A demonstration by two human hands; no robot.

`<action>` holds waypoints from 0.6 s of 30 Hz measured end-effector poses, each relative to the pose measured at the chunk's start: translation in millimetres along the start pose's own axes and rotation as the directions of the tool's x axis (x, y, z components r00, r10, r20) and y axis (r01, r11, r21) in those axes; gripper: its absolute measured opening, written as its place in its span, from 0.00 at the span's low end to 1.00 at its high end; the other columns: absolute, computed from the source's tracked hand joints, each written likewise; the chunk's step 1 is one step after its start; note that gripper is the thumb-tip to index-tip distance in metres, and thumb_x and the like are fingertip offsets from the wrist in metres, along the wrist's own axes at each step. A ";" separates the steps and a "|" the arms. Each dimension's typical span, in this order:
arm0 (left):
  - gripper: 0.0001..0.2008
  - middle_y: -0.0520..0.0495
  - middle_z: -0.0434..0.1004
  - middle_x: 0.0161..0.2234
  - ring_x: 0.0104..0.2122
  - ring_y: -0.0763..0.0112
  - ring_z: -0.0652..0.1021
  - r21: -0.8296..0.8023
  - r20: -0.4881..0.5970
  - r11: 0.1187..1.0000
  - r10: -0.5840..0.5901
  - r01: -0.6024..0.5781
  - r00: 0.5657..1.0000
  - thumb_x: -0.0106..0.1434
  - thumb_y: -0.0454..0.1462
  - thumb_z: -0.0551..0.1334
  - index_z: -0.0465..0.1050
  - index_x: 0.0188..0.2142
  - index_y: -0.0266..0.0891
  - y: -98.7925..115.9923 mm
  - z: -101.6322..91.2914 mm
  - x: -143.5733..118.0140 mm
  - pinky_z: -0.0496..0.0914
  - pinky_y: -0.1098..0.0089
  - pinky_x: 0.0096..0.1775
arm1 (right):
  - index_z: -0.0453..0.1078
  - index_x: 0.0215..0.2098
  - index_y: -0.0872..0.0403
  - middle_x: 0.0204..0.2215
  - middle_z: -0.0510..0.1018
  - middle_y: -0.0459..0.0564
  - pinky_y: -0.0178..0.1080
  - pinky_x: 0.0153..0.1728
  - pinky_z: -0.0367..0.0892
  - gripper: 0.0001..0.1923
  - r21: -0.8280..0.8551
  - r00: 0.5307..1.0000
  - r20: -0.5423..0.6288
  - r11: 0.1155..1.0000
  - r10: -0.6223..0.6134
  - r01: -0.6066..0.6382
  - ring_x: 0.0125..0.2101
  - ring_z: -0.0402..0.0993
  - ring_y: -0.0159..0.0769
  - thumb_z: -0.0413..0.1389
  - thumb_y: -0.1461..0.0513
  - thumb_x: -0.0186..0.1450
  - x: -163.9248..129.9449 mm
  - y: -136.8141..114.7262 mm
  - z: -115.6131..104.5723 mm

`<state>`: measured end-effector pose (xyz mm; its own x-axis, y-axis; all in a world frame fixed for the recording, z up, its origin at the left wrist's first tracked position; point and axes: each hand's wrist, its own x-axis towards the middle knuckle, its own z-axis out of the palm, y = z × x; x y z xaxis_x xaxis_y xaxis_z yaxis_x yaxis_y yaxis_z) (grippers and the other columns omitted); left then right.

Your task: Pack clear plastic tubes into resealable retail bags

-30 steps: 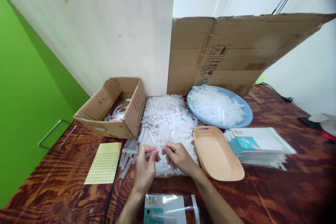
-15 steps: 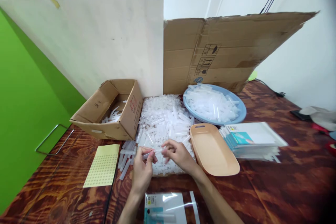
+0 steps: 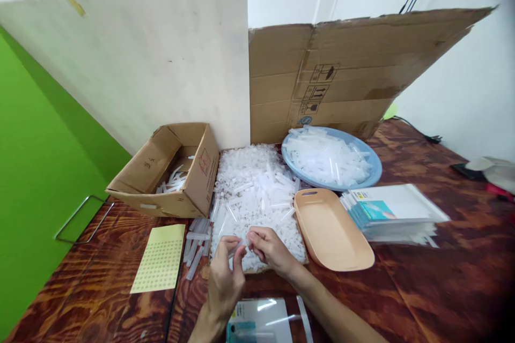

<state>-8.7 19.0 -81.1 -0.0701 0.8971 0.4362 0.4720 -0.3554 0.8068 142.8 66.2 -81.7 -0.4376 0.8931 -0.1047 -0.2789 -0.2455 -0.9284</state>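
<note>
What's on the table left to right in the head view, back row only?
Open cardboard box → pile of clear plastic tubes → blue plate of tubes → stack of packaging cards.

Both hands drawn nearer, left hand [image 3: 224,278] and right hand [image 3: 270,249] fingertips closed together
</note>
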 end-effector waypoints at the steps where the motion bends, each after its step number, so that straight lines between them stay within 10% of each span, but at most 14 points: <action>1: 0.03 0.45 0.76 0.39 0.38 0.65 0.81 0.003 -0.034 0.998 0.055 -0.055 0.998 0.69 0.32 0.59 0.68 0.43 0.39 -2.1 2.7 -1.2 0.76 0.66 0.39 | 0.67 0.25 0.55 0.14 0.64 0.38 0.29 0.13 0.49 0.23 0.039 1.000 -0.013 0.999 0.006 -0.005 0.10 0.53 0.23 0.56 0.46 0.68 0.3 3.3 3.1; 6: 0.02 0.42 0.74 0.45 0.47 0.62 0.78 -0.049 -0.162 0.998 -0.039 0.031 0.986 0.70 0.32 0.58 0.67 0.42 0.40 2.3 15.2 -4.8 0.75 0.60 0.48 | 0.73 0.42 0.54 0.35 0.77 0.48 0.36 0.39 0.70 0.18 0.245 0.993 -0.112 0.967 -0.045 0.072 0.34 0.75 0.34 0.63 0.49 0.64 -6.8 8.4 23.7; 12: 0.15 0.40 0.70 0.54 0.56 0.59 0.72 0.098 0.307 0.984 0.112 -0.149 0.945 0.71 0.31 0.56 0.66 0.55 0.42 12.3 -8.0 -21.0 0.69 0.57 0.55 | 0.75 0.45 0.51 0.30 0.74 0.45 0.36 0.38 0.70 0.14 0.071 0.940 -0.301 0.980 -0.159 0.188 0.32 0.73 0.34 0.60 0.51 0.68 -29.6 0.4 3.5; 15: 0.12 0.43 0.74 0.48 0.49 0.57 0.75 0.235 0.623 0.959 -0.024 -0.158 0.782 0.67 0.34 0.63 0.69 0.49 0.42 10.8 -27.4 -30.3 0.71 0.58 0.49 | 0.73 0.57 0.49 0.30 0.69 0.45 0.33 0.23 0.64 0.20 -0.168 0.938 -0.306 0.979 -0.163 0.116 0.20 0.61 0.27 0.55 0.50 0.71 -51.7 -10.3 -23.4; 18: 0.16 0.42 0.75 0.46 0.47 0.51 0.74 0.414 0.781 0.900 -0.274 -0.138 0.562 0.58 0.36 0.72 0.71 0.44 0.39 11.2 -39.7 -36.8 0.69 0.57 0.47 | 0.73 0.58 0.46 0.44 0.68 0.51 0.36 0.28 0.67 0.18 -0.473 0.914 -0.293 0.873 -0.281 0.117 0.25 0.65 0.29 0.52 0.55 0.73 -77.4 -26.0 -42.9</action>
<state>-35.7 -28.4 -72.3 0.5177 0.8060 -0.2868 0.7985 -0.3349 0.5003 220.6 19.7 -64.7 -0.0707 0.9957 0.0606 0.1098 0.0682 -0.9916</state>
